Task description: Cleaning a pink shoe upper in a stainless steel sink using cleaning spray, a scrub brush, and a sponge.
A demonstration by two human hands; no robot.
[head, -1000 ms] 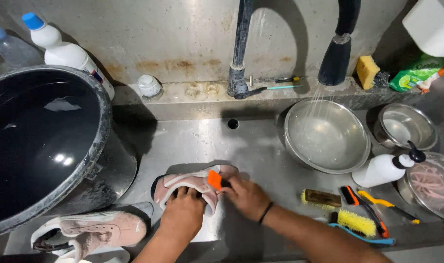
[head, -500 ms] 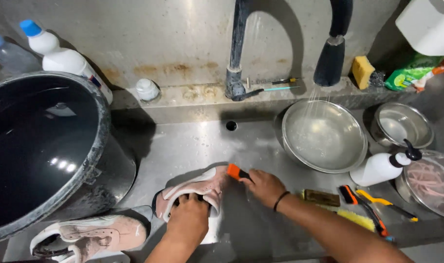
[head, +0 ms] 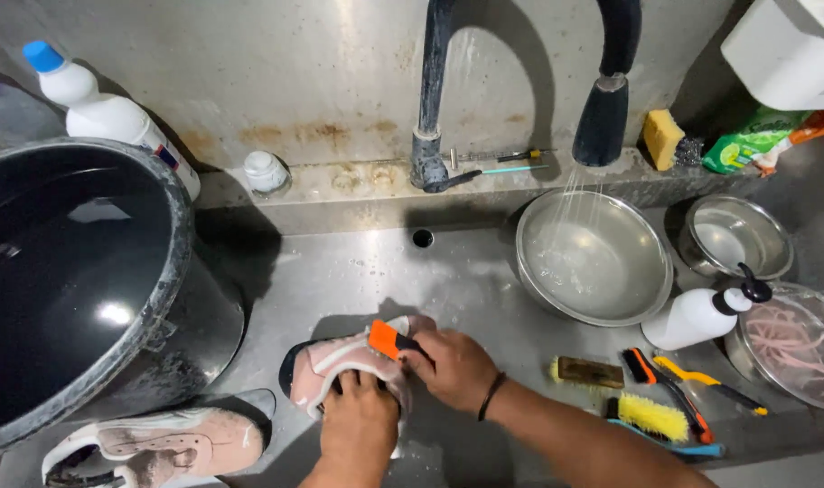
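A pink sneaker (head: 326,366) lies on its side in the steel sink (head: 340,271). My left hand (head: 358,417) grips it from the near side, fingers pressed over the upper. My right hand (head: 453,366) holds a small orange-headed brush (head: 387,340) against the shoe's top edge. A black band circles my right wrist. A second pink sneaker (head: 159,445) lies sole-side toward me at the lower left, beside the big pot.
A large black pot of water (head: 60,271) fills the left. Water runs from the faucet sprayer (head: 600,108) into a steel bowl (head: 593,258). Several brushes (head: 647,398), a white pump bottle (head: 701,312), a smaller bowl (head: 733,237), a glass dish (head: 791,339) and a bleach bottle (head: 105,113) stand around.
My right hand has swept the orange brush along the sneaker, first to the right and then back toward its middle. The left hand keeps hold of the shoe.
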